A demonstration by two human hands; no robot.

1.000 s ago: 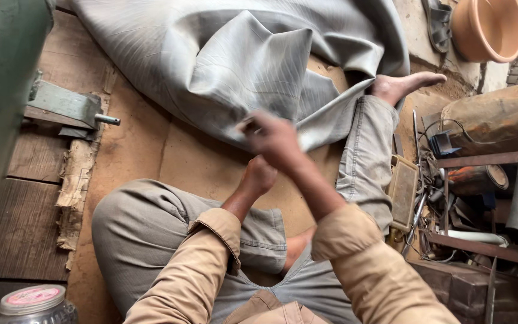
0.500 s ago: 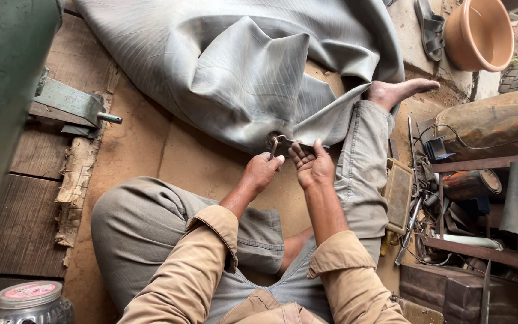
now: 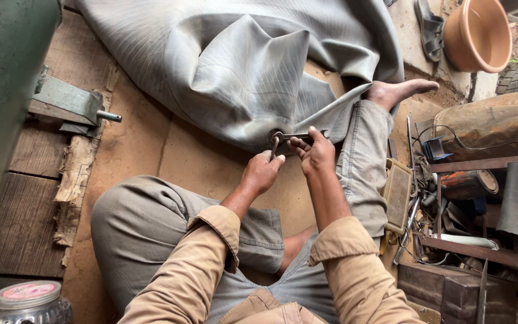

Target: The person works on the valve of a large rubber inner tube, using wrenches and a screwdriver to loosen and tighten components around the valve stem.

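Observation:
A large grey rubber inner tube (image 3: 235, 66) lies crumpled on the floor in front of me. At its near edge sits the valve fitting (image 3: 278, 138). My right hand (image 3: 314, 155) grips a metal spanner (image 3: 298, 137) whose ring end is on the valve. My left hand (image 3: 262, 173) holds a second thin metal tool (image 3: 274, 147) that points up at the same valve. I sit on the floor with my right leg stretched out, bare foot (image 3: 398, 92) resting against the tube.
A terracotta pot (image 3: 478, 36) and a sandal (image 3: 430, 27) lie at the top right. Metal scraps, wires, a tin and tools (image 3: 463, 198) crowd the right side. A green machine (image 3: 7, 90) with a metal bracket (image 3: 70, 99) stands left. A jar lid (image 3: 26, 294) shows bottom left.
Both hands have come together at the tube's valve. The right hand dropped from higher on the tube and now holds the spanner on the valve.

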